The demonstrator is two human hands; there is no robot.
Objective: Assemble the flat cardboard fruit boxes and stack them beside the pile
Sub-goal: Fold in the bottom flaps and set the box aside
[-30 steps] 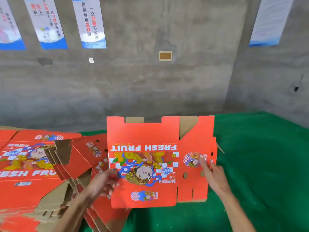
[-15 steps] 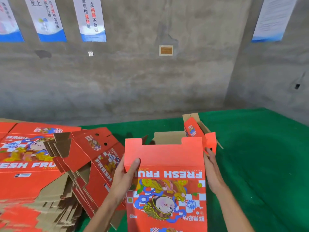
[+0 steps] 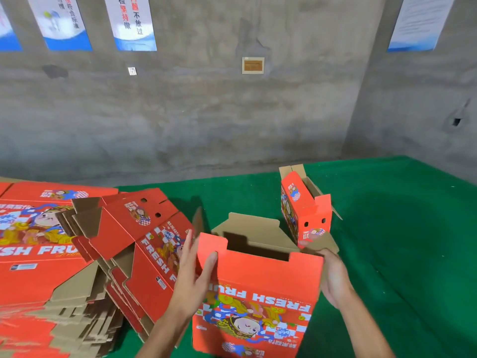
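Note:
I hold a red "FRESH FRUIT" cardboard box (image 3: 260, 293) in front of me, opened into a tube with its brown inside and top flaps showing. My left hand (image 3: 192, 277) grips its left edge, thumb on the printed front. On the right side my right hand (image 3: 333, 277) presses against the box's right wall below a brown side flap. A pile of flat red boxes (image 3: 51, 254) lies to the left, with several slid loose toward the middle. One assembled red box (image 3: 305, 213) stands on the green mat behind my right hand, its top flaps open.
A green mat (image 3: 400, 228) covers the floor up to grey concrete walls (image 3: 232, 112) at the back and right. Posters (image 3: 131, 21) hang high on the wall. The loose flat boxes (image 3: 144, 241) lean right beside my left hand.
The flat box held upright has been pulled closer and spread open into a tube. Both hands moved from its face to its sides. The assembled box behind came into view.

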